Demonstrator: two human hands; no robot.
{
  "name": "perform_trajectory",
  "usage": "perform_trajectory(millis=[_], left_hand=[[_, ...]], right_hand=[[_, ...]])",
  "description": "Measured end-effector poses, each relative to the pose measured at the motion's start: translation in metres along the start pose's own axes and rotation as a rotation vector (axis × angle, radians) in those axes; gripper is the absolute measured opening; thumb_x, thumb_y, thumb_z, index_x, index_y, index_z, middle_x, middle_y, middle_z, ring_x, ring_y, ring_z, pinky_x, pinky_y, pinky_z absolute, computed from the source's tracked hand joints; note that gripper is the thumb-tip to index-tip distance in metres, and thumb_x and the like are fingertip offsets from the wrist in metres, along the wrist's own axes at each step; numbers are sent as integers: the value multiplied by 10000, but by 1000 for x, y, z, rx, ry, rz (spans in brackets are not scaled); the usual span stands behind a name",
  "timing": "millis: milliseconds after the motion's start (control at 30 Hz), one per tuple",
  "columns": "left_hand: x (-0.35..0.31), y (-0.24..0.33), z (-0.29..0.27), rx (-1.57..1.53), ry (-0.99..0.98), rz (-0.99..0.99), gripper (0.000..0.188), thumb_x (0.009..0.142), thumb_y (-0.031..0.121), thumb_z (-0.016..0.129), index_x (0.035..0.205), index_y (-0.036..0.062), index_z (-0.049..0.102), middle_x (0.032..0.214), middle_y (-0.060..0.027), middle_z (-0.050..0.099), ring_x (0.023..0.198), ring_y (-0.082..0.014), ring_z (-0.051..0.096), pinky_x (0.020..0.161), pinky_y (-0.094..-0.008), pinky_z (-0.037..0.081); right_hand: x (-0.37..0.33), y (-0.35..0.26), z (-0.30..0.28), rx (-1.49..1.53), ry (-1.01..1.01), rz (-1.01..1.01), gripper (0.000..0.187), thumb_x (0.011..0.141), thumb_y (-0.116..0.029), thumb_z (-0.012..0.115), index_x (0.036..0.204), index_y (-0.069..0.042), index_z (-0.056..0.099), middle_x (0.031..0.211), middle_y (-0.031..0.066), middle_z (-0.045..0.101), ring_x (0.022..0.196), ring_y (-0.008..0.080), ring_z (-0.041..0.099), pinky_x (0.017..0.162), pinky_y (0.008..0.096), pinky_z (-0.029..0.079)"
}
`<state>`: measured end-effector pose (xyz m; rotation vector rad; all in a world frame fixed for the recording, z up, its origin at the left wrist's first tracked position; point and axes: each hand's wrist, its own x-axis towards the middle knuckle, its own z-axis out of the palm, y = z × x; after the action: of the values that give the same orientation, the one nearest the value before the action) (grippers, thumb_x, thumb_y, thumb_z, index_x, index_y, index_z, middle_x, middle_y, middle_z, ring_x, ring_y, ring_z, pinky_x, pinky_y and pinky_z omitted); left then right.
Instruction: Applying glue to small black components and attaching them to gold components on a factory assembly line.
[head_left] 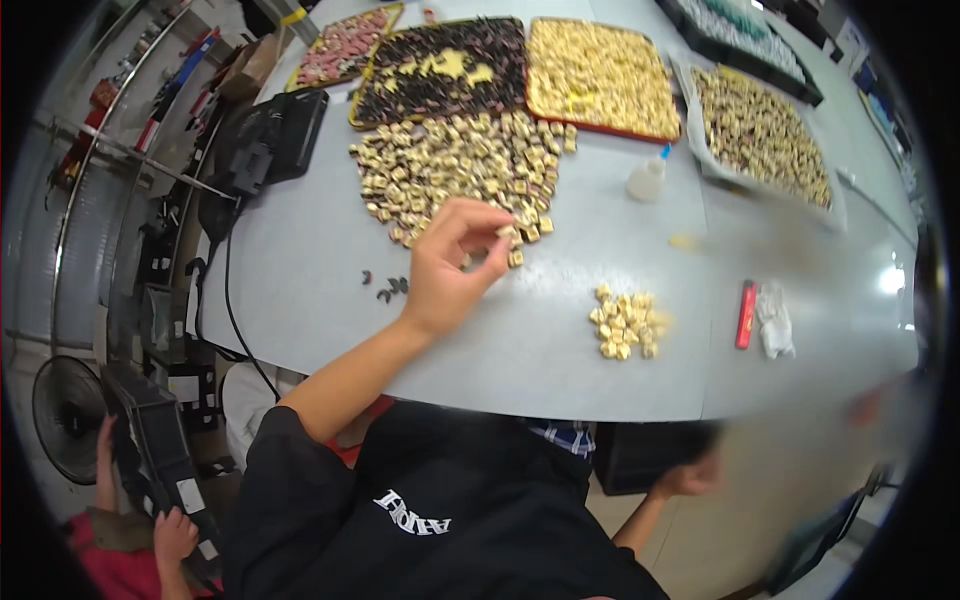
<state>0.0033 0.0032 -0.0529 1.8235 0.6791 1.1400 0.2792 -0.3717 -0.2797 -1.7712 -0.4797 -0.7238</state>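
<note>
My left hand (450, 270) is over the near edge of a spread of small gold-and-dark cube pieces (450, 165). Thumb and forefinger pinch one small cube piece (508, 232). Several loose dark curved bits (393, 288) lie beside that wrist. Below the table's near edge, on the right, is my right hand (690, 478), blurred, its fingers not readable. The nearest thing on the table above it is a small heap of pale gold pieces (625, 322).
Along the back stand a tray of dark curved pieces (400, 60), a tray of gold pieces (600, 75) and a paper-lined tray (765, 135). A squeeze bottle (647, 181), red stick-shaped item (746, 315) and crumpled white wad (774, 322) stand right. Another person's hand (175, 535) shows lower left.
</note>
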Motion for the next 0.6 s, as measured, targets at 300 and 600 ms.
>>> perform_trajectory(millis=[300, 600], left_hand=[[2, 6, -5, -395, 37, -178, 200, 810, -87, 577, 994, -12, 589, 1001, -61, 535, 923, -118, 558, 807, -237, 483], [-2, 13, -15, -494, 106, -87, 148, 806, -97, 577, 930, -27, 616, 951, -83, 584, 900, -141, 585, 783, -262, 511]], right_hand=[[94, -100, 56, 209, 32, -337, 283, 941, -155, 457, 1114, 64, 414, 1083, 193, 490, 987, 296, 519, 889, 394, 455], [128, -128, 113, 440, -23, -398, 123, 911, -48, 426, 1013, 19, 417, 1078, 184, 493, 828, 207, 491, 782, 299, 432]])
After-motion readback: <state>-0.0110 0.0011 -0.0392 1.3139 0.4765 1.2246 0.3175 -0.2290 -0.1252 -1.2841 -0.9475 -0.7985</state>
